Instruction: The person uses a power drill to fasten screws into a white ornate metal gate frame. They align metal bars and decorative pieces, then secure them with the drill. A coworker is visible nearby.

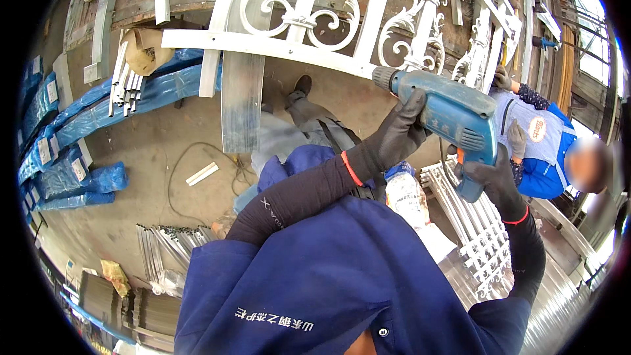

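Note:
A blue power drill (453, 115) is held in both my dark-gloved hands. My right hand (494, 183) is closed around its handle. My left hand (402, 130) clasps the back of the drill body from the left. The chuck (384, 79) is pressed against the curved white rail (263, 45) of an ornate white metal gate panel (342, 0) with scrollwork. My blue work jacket (328, 276) fills the lower middle of the view.
Another person in blue and white (539, 144) stands at the right, gloved hand (503, 79) on the panel. Blue-wrapped bundles (72, 125) lie at the left. Metal profiles (164, 250), a cable (190, 158) and white railing pieces (473, 223) lie on the floor.

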A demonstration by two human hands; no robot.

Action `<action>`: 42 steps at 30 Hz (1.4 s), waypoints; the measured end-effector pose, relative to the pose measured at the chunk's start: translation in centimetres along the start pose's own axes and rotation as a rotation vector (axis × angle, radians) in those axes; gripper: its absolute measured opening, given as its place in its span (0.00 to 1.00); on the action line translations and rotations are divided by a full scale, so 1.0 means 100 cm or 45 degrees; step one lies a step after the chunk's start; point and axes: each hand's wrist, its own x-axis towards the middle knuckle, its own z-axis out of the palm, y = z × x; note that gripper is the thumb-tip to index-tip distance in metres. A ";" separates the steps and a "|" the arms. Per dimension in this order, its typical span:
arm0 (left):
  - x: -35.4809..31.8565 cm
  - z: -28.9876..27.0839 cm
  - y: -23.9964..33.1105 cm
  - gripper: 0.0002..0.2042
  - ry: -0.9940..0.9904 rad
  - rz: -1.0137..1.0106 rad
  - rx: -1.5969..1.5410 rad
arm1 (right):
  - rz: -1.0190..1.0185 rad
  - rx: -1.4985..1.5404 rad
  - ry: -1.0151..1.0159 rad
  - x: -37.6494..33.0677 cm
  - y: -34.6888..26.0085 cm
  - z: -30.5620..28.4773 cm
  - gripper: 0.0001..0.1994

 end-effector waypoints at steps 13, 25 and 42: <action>-0.007 -0.023 0.016 0.24 -0.138 0.053 0.239 | -0.243 -1.139 -0.069 0.010 -0.061 0.014 0.32; -0.017 -0.053 0.149 0.36 0.409 0.735 3.811 | -0.176 -1.248 -0.268 0.025 -0.098 0.024 0.40; -0.058 -0.033 0.121 0.32 0.366 1.097 3.138 | -0.227 -1.433 -0.197 0.031 -0.092 0.020 0.38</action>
